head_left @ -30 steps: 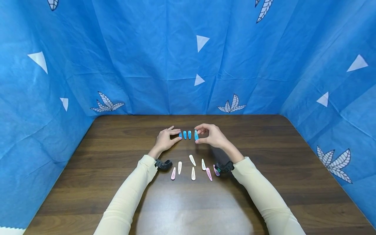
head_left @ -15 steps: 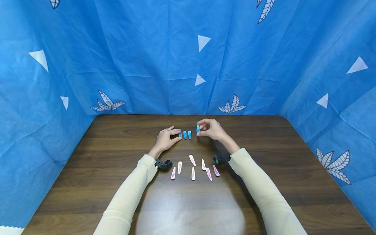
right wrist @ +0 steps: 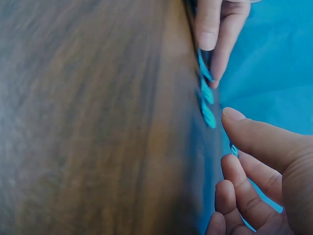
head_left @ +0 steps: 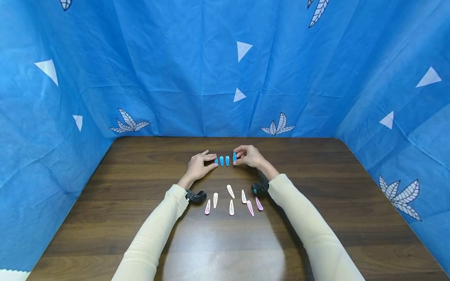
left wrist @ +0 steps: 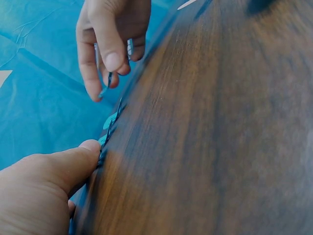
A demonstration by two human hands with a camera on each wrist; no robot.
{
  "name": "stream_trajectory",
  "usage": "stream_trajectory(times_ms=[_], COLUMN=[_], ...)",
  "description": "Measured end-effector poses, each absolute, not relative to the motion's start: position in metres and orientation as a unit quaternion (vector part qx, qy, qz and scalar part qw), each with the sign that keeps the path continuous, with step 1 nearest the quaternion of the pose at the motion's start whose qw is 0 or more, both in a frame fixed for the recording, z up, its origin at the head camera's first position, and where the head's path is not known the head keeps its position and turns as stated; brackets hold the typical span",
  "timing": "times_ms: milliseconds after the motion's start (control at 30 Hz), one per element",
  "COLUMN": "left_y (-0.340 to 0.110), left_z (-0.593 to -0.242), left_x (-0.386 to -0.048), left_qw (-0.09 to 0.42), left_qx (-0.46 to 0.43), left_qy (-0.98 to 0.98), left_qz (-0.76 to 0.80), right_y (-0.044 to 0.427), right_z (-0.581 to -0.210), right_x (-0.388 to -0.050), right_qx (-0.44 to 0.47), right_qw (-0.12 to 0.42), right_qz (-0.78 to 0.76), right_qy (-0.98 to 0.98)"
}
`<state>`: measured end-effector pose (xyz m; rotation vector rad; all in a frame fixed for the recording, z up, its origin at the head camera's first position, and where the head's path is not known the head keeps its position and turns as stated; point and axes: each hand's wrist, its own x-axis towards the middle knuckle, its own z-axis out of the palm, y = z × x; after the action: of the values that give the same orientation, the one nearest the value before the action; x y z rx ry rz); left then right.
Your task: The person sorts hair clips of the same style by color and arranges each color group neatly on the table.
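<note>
At the far side of the table [head_left: 140, 171], the right hand [head_left: 250, 155] has a blue clip [head_left: 234, 157] lightly pinched just right of the row [head_left: 222, 161], the left hand [head_left: 197, 167] pinches the leftmost clip [head_left: 216, 160], and they look light, stiff, kinda slick, so I'd grab both ends.

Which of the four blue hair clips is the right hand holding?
The rightmost blue clip, pinched by the right hand, apart from the two middle clips; the left hand holds the leftmost clip.
</note>
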<state>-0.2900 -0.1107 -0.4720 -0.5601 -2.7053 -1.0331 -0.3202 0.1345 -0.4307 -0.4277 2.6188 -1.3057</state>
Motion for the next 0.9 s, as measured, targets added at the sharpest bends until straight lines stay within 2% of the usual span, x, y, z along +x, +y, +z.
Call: stream_trajectory(times_ms=[333, 900], left_y=[-0.1095, -0.1101], left_z=[-0.4696, -0.4736], left_x=[-0.2917, -0.2932], left_qw=[0.068, 0.078], left_qx=[-0.175, -0.181], left_qy=[-0.922, -0.921], left_qz=[-0.338, -0.337], right_y=[0.1311, 0.1281], right_z=[-0.4377, -0.4413], right_x=[-0.3201, -0.3206], right_qx=[-0.138, -0.154], right_qw=[0.108, 0.122], right_qz=[-0.431, -0.393], right_qy=[0.885, 0.898])
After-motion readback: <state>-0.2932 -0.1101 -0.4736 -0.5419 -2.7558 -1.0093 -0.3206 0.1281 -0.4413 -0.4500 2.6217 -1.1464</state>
